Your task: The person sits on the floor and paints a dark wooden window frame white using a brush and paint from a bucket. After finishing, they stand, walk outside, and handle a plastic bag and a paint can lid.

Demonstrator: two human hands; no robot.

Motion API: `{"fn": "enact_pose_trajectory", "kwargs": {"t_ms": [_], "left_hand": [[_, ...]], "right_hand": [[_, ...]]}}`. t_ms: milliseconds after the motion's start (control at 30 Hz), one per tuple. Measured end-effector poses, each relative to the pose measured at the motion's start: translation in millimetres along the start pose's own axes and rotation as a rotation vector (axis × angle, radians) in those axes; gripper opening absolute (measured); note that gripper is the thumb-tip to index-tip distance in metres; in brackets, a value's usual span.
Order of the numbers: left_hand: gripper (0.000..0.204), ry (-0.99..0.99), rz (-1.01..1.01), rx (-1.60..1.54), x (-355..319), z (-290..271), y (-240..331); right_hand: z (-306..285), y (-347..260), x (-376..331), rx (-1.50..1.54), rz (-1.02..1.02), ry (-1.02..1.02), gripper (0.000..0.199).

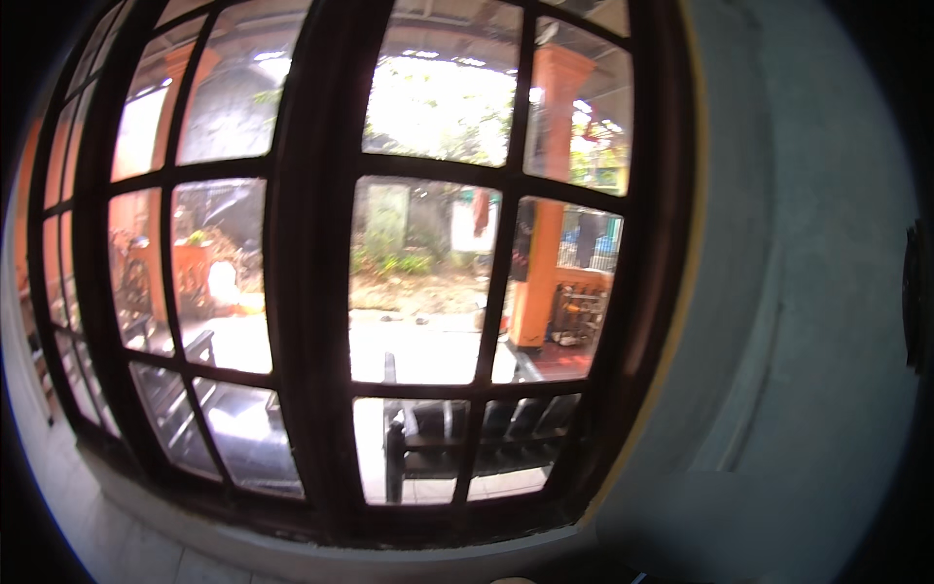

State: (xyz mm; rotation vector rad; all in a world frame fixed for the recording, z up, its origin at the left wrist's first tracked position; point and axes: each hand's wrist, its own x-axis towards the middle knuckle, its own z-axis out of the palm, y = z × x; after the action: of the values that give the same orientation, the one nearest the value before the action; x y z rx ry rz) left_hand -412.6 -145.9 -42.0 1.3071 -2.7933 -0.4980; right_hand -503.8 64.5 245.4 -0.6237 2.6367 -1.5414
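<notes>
Neither my left hand nor my right hand can be made out. A large window with a dark brown wooden frame [316, 243] and several glass panes fills most of the view. Along its foot runs a pale sill [389, 559]. At the lower edge, a dark blurred shape [623, 563] and a sliver of something tan [513, 581] come in; too little shows to tell what they are.
Right of the window stands a grey-blue wall [827, 292], with a dark object [915, 297] at its far side. Through the glass show a dark bench [438, 453], a glossy dark table [248, 438], an orange pillar [540, 263] and a sunlit yard. Pale floor tiles [126, 535] lie at lower left.
</notes>
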Motion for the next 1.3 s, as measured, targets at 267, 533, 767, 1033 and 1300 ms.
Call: {"fn": "enact_pose_trajectory", "kwargs": {"t_ms": [267, 533, 767, 1033, 1300], "left_hand": [[0.047, -0.092, -0.074, -0.383, 94.3, 14.3, 39.7], [0.043, -0.44, 0.142, -1.027, 65.2, 9.3, 2.8], [0.038, -0.531, 0.094, -0.768, 24.9, 4.1, 37.5], [0.024, -0.837, -0.127, -1.006, 56.5, 14.2, 17.0], [0.045, -0.717, -0.12, -1.074, 32.7, -30.4, 52.4]], "right_hand": [[-2.4, 24.8, -16.0, -0.155, 0.121, 0.05, 0.031], [9.7, 9.8, -19.9, -0.075, 0.144, 0.068, 0.023], [-19.1, 22.6, -14.2, -0.035, 0.241, 0.164, 0.024], [-26.9, 21.1, -13.5, 0.061, 0.183, 0.221, 0.026], [-23.2, 26.1, -19.5, 0.046, 0.175, 0.213, 0.03]]}}
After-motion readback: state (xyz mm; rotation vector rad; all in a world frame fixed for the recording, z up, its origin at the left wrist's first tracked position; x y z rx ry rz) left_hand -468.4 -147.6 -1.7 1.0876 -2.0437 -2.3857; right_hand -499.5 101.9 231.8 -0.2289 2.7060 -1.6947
